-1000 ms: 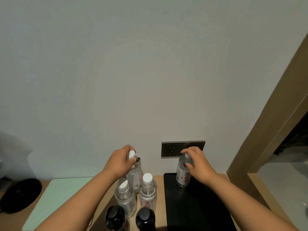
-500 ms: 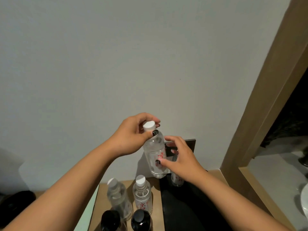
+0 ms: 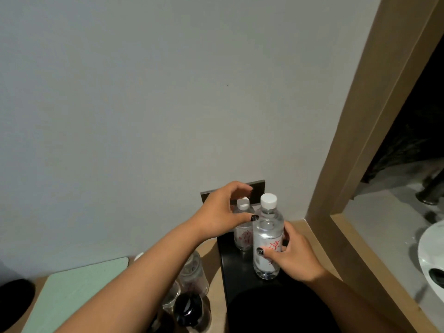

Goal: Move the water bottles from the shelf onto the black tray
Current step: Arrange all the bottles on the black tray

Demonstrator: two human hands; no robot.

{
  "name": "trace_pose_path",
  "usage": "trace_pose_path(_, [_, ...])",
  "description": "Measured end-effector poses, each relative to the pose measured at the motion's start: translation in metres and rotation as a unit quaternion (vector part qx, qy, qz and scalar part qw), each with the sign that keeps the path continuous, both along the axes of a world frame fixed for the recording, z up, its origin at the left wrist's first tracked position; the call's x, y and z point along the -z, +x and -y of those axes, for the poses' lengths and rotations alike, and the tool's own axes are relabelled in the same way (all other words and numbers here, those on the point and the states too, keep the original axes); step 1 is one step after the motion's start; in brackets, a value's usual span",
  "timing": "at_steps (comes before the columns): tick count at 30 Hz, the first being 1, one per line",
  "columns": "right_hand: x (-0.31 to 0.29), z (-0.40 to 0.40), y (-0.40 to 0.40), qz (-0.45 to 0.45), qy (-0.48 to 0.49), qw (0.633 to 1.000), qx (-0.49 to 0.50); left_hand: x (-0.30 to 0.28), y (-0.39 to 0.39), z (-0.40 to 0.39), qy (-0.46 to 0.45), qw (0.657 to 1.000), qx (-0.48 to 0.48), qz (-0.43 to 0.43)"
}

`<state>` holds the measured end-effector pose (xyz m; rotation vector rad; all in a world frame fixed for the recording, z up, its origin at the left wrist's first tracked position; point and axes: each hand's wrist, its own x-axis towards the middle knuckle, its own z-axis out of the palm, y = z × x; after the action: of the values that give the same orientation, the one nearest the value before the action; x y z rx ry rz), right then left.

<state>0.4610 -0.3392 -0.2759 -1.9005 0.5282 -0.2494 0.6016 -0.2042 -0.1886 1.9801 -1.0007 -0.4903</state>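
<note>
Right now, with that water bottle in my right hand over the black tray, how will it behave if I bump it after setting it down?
The water bottle is tall and narrow, so it would probably tip rather than slide. It looks full and capped, so fairly heavy and unlikely to spill. On the black tray it could knock the second bottle standing close behind.

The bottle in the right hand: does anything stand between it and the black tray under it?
Nothing visible does. The bottle in the right hand is upright directly over bare tray; whether its base already touches cannot be told. Another bottle stands on the tray behind it, to the left. The left hand is open beside the cap.
</note>
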Motion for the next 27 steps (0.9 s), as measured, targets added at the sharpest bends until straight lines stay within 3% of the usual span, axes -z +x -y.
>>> trace_pose_path(4, [0.026, 0.026, 0.008, -0.022, -0.015, 0.999, 0.037, 0.029, 0.009, 0.005, 0.096, 0.987, -0.002, 0.128])
trace_pose_path(7, [0.045, 0.034, 0.017, -0.027, -0.019, 0.998, 0.054, 0.051, 0.012, 0.009, 0.217, 0.941, 0.073, 0.25])
trace_pose_path(10, [0.064, 0.037, 0.028, -0.013, -0.05, 0.996, 0.079, 0.068, 0.012, 0.012, 0.237, 0.92, 0.063, 0.306])
trace_pose_path(14, [0.07, 0.041, 0.046, -0.013, 0.008, 0.997, 0.07, 0.086, 0.01, 0.017, 0.181, 0.939, 0.006, 0.293])
trace_pose_path(16, [0.068, 0.042, 0.054, 0.001, -0.007, 0.998, 0.063, 0.095, 0.009, 0.021, 0.17, 0.944, -0.022, 0.283])
trace_pose_path(27, [0.06, 0.045, 0.062, 0.004, -0.021, 0.999, 0.043, 0.113, 0.005, 0.028, 0.165, 0.931, -0.065, 0.319])
